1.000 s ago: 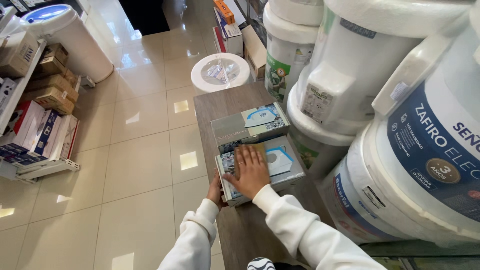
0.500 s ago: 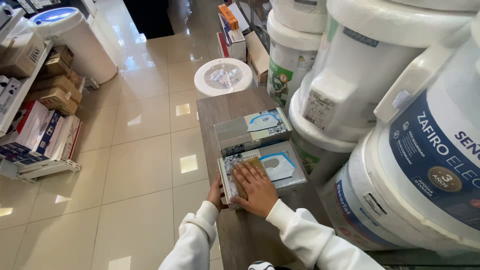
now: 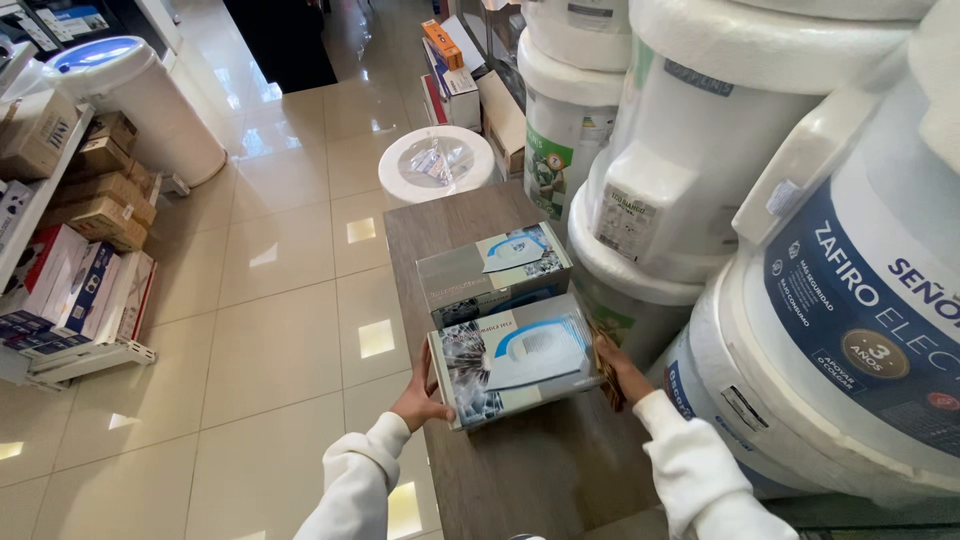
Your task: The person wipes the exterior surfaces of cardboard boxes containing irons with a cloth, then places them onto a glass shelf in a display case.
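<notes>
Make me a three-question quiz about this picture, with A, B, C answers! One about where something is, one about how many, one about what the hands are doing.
1. Where do the boxes sit?
A. on the floor
B. on a wooden table
C. on a shelf

2. How many boxes are on the table?
A. two
B. four
C. five

3. What are the hands doing?
A. resting in pockets
B. pointing at the wall
C. holding the near box at both ends

Answers:
1 B: both boxes rest on the table.
2 A: only the near box and the far box are there.
3 C: the left hand and right hand grip its ends.
</notes>
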